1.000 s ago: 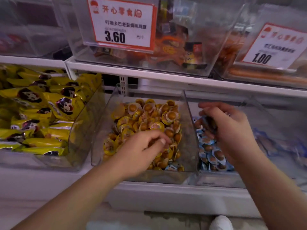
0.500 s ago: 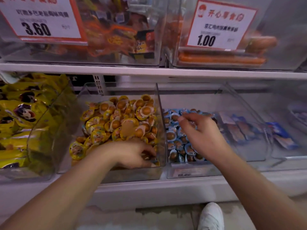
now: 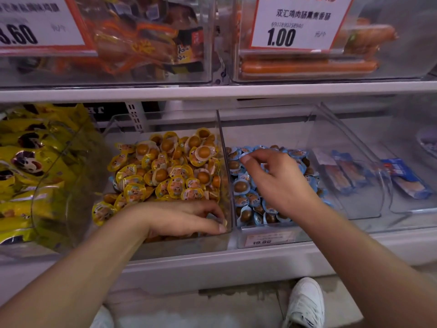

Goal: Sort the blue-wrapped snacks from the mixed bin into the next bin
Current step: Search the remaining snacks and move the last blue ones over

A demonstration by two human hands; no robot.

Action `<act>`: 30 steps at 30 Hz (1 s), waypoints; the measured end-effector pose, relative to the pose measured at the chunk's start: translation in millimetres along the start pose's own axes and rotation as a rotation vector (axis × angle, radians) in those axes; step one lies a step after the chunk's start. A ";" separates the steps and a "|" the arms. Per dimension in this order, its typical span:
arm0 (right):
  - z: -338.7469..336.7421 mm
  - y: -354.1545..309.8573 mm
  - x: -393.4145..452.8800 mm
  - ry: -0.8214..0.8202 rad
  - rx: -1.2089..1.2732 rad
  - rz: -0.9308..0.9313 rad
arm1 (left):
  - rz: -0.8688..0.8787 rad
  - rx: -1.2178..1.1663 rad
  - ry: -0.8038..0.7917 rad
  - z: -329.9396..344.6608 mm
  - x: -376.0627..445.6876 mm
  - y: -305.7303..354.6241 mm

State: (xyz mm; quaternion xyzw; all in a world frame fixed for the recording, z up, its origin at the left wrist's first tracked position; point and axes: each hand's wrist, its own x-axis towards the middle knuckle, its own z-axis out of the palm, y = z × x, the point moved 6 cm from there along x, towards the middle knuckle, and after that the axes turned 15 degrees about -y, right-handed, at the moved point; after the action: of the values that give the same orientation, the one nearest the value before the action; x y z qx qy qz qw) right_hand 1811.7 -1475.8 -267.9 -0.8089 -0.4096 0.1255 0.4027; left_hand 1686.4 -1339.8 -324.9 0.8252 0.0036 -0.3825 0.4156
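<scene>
Since the frame half a second earlier, the right hand (image 3: 279, 183) has been carried a little further over the next bin (image 3: 267, 129), and the left hand (image 3: 189, 218) has been kept low at the front right corner of the mixed bin (image 3: 165, 121). The blue-wrapped snacks (image 3: 243, 185) are seen as small round blister packs with pale blue rims, some turned to show a brown egg-shaped piece under clear film, others showing a printed blue lid with a small cartoon figure. They are heaped in the next bin, to the right of the clear divider wall. The mixed bin is filled mostly with yellow-wrapped snacks (image 3: 165, 171) of the same shape; a trace of blue is glimpsed beneath the left hand, though it cannot be made out clearly. The left hand's fingers are curled downward into the pile against the bin's front wall, and whether anything is gripped cannot be told. The right hand is held above the blue heap with thumb and forefinger drawn close together and the other fingers bent; whether a pack is pinched cannot be told either. Yellow bags (image 3: 28, 162) are stacked in a bin at the far left. Above, on the upper shelf (image 3: 212, 91), a price sign (image 3: 298, 22) reading 1.00 is fixed before a bin of sausages (image 3: 307, 67).
</scene>
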 end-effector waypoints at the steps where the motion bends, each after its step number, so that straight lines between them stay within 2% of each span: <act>1: 1.5 -1.6 0.7 -0.002 0.002 -0.009 | 0.024 -0.012 0.021 0.7 -1.8 -1.0; 7: 8.6 -8.4 3.8 -0.015 0.012 -0.025 | 0.213 -0.011 0.160 3.8 -4.7 5.1; 9: 11.6 -11.9 4.2 -0.018 0.010 -0.029 | 0.215 0.014 0.208 4.2 -5.5 4.8; 14: 15.9 -19.6 6.5 0.008 -0.005 -0.045 | 0.097 0.339 0.370 6.2 -13.3 4.3; 16: 14.4 -19.9 8.3 0.043 -0.002 -0.051 | 0.106 0.290 0.368 3.1 -16.9 0.0; 19: 15.3 -19.4 10.8 0.062 0.002 -0.055 | 0.113 0.194 0.231 4.6 -19.9 -7.3; 21: 16.1 -18.4 11.4 0.071 0.003 -0.059 | 0.102 0.225 0.191 7.5 -20.9 -8.9; 25: 15.3 -16.0 12.1 0.087 0.036 -0.050 | 0.133 0.224 0.300 4.4 -21.2 -9.8; 30: 2.1 -27.3 9.6 0.239 0.129 -0.094 | 0.317 -0.125 0.370 -10.7 -39.1 -13.4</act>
State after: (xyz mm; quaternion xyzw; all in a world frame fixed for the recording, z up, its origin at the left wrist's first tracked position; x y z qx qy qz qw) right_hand 1801.3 -1458.1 -247.4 -0.7705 -0.3872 0.0351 0.5051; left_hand 1661.1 -1311.5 -305.4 0.8442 -0.0263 -0.1538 0.5128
